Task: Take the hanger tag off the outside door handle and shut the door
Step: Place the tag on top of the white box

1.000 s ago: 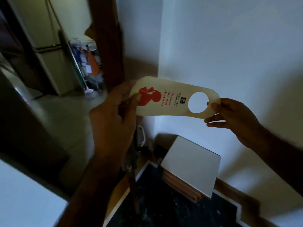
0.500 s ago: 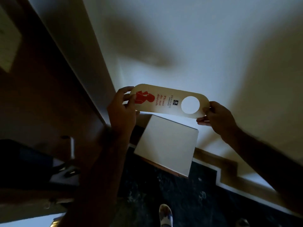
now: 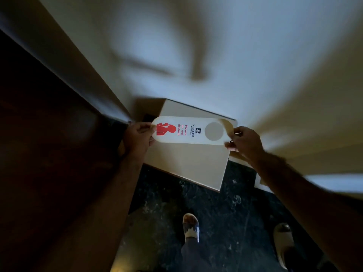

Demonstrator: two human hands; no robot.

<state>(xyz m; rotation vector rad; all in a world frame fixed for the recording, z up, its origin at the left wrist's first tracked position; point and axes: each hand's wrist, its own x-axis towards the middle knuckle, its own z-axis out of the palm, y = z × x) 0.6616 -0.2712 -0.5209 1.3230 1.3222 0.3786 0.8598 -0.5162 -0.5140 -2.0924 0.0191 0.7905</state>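
left hand (image 3: 137, 141) fingers pinch hanger tag (image 3: 188, 130) figure end | right hand (image 3: 245, 143) fingers pinch hole end

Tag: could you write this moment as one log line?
tag: off handle, held flat | left hand: grips figure end | right hand: pinches hole end | door: unclear

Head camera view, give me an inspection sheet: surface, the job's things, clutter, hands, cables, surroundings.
Surface: dark speckled floor; a white-topped box stands on it against the wall.
Job's things: hanger tag, red figure and "Please do not disturb", held flat above the box, off any handle. Dark wooden door at left; no handle in view, closure cannot be told.
Clutter: nothing seen.
Hands: left hand pinches the figure end, right hand the hole end.
Cables: nothing seen.
Surroundings: white wall with blurred shadows; the person's two slippered feet below.
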